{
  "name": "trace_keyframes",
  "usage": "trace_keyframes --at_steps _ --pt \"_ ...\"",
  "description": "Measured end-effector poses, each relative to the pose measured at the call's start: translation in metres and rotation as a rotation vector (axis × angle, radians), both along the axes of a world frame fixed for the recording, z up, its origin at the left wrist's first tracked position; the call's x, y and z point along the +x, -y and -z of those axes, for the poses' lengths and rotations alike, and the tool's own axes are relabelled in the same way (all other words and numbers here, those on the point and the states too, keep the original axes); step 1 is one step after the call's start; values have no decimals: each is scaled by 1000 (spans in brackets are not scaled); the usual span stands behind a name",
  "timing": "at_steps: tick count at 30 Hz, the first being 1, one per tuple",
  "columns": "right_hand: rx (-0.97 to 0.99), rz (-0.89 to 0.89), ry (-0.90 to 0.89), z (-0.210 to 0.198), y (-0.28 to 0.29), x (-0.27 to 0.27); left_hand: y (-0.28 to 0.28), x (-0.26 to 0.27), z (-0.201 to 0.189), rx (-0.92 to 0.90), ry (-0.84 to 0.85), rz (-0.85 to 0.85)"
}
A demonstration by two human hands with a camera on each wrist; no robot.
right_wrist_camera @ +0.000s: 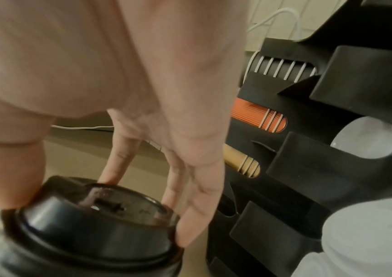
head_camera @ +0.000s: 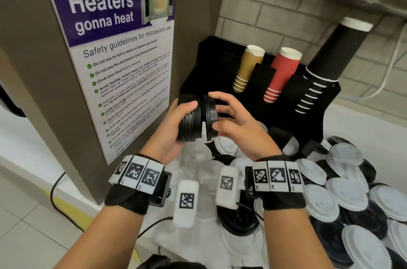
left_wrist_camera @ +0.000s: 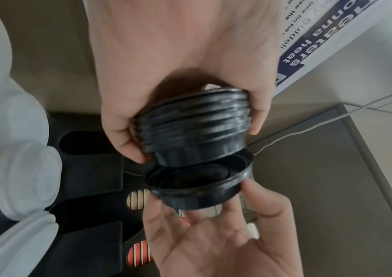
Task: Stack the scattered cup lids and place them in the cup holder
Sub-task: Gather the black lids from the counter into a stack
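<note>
Lid stack [head_camera: 189, 119] black, ribbed, round; left hand [head_camera: 174, 132] grips; right hand [head_camera: 237, 127] pinches single lid [head_camera: 211, 120].

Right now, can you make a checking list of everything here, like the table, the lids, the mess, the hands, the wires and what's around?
Surface: white counter, mostly covered with lids.
Job's things: stack of black lids in the left hand; single black lid in the right hand, being fitted onto the stack; black cup holder behind.
Clutter: loose white lids and loose black lids scattered on the counter.
Grippers: both hands busy, each holding lids.
Cables: black cable on the floor; white cable by the wall.
Surroundings: microwave safety poster; cups in the holder; brick wall.
</note>
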State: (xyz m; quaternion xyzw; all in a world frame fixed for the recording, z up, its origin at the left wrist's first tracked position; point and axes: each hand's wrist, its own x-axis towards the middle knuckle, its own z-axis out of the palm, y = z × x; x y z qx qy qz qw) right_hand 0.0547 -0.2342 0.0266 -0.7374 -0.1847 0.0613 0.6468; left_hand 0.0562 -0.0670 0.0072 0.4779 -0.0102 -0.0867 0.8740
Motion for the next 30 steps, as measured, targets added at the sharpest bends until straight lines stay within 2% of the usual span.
trace_keyframes --at_steps 5,13,25,30 --pt "-59 -11 86 -3 0 -8 4 -5 1 20 20 68" --pt "-71 -7 98 -3 -7 -15 5 -8 6 -18 27 58" --pt "-92 5 81 -5 -6 -17 6 -10 7 40 99 80" --pt "-91 -18 57 -8 -4 -14 5 -8 9 -36 108 120"
